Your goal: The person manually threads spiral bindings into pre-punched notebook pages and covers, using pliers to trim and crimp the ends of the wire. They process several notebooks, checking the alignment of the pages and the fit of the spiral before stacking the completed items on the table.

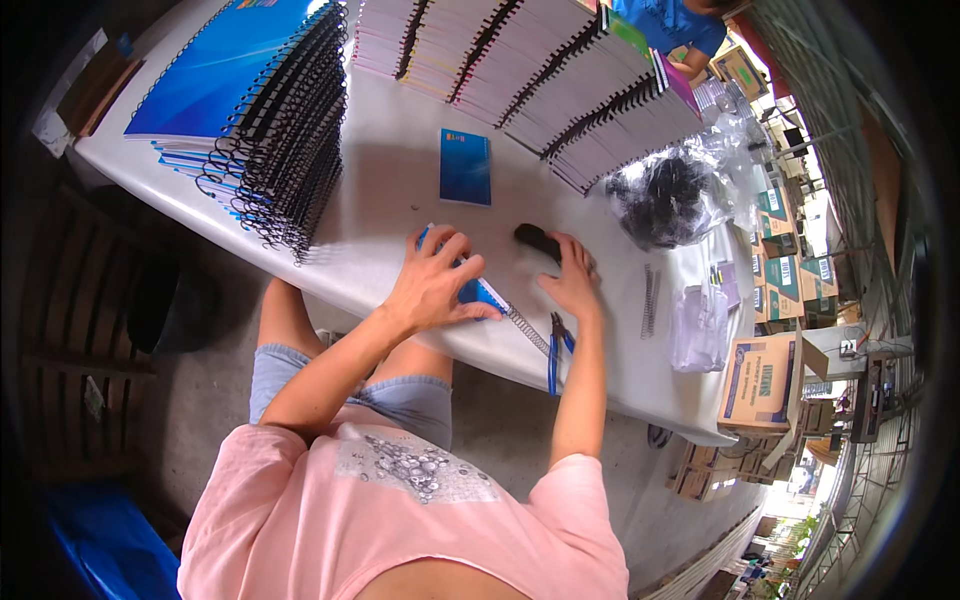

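Note:
My left hand (440,278) is closed on a small blue notebook (486,296) at the table's near edge, covering most of it. From the notebook's edge a thin metal-looking spiral coil (527,328) sticks out toward the lower right. My right hand (572,280) is curled against the end of a black rounded object (537,241), whose kind I cannot make out. Below that hand lie pliers with blue handles (553,365), partly over the table edge. Another small blue notebook (465,168) lies flat beyond my hands.
A tall stack of blue spiral notebooks (285,140) stands at the left. Rows of notebooks with black coils (560,90) line the far side. A loose coil (648,302), clear plastic bags (698,330) and a plastic-wrapped dark bundle (665,200) lie right. A person (685,30) is beyond.

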A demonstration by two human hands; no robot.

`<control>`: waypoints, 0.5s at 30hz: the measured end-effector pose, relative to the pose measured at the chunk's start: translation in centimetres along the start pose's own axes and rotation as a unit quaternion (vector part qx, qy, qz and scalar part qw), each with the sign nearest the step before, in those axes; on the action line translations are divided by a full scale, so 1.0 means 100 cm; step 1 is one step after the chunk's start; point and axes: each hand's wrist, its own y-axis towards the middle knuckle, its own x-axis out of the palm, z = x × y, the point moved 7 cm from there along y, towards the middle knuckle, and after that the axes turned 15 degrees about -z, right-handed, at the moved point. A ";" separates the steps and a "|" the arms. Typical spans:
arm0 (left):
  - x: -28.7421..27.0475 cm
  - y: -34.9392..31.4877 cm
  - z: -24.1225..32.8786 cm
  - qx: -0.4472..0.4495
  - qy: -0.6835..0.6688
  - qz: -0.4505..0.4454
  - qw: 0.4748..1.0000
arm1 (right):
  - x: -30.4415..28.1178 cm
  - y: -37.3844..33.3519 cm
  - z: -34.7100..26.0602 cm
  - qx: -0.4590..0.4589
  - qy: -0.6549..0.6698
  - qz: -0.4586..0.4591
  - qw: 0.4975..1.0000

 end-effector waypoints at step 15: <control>0.000 0.001 -0.001 0.018 -0.043 -0.048 0.998 | -0.004 -0.039 -0.052 -0.201 0.524 -0.093 0.822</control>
